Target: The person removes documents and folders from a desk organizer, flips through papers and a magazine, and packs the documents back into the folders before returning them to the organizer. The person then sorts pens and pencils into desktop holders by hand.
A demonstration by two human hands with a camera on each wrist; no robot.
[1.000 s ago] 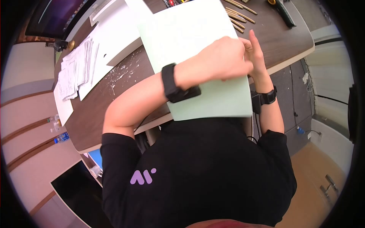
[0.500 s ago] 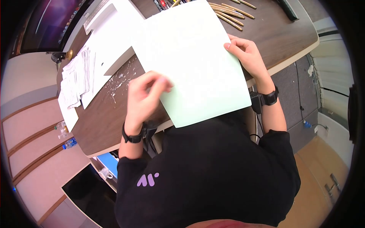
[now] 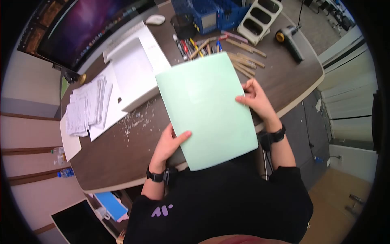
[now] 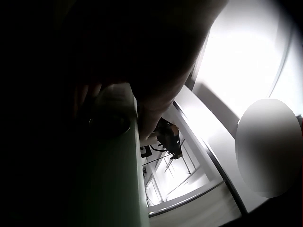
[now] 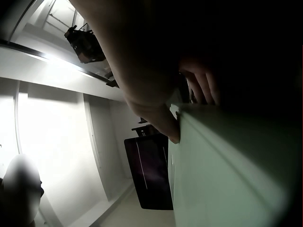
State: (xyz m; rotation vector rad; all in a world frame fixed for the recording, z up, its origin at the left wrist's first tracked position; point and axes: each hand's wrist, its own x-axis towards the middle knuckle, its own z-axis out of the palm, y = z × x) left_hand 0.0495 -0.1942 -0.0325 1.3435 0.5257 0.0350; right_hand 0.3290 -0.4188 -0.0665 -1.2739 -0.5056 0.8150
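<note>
A pale green file folder (image 3: 207, 110), its cover closed, is held in front of the person above the desk's near edge. My left hand (image 3: 165, 143) grips its left edge low down, thumb on the cover and fingers behind. Higher on the opposite edge, my right hand (image 3: 258, 99) pinches the folder between thumb and fingers. The left wrist view shows a round hole (image 4: 111, 125) in the folder's narrow side, with fingertips just above it. In the right wrist view the right thumb (image 5: 170, 130) presses on the folder's face; the other fingers are partly in shadow behind.
Beyond the folder lie loose pens (image 3: 189, 48) and several brown sticks (image 3: 245, 61). A white box (image 3: 136, 73) and stacked papers (image 3: 87, 105) are at left, with white crumbs (image 3: 134, 122) nearby. A blue crate (image 3: 211, 16), a white three-slot holder (image 3: 260, 20) and a black tool (image 3: 293, 46) stand farther back.
My left hand has moved from across the folder near the right hand back to the left edge and now grips it. The right hand has closed on the right edge. The head view has tilted up.
</note>
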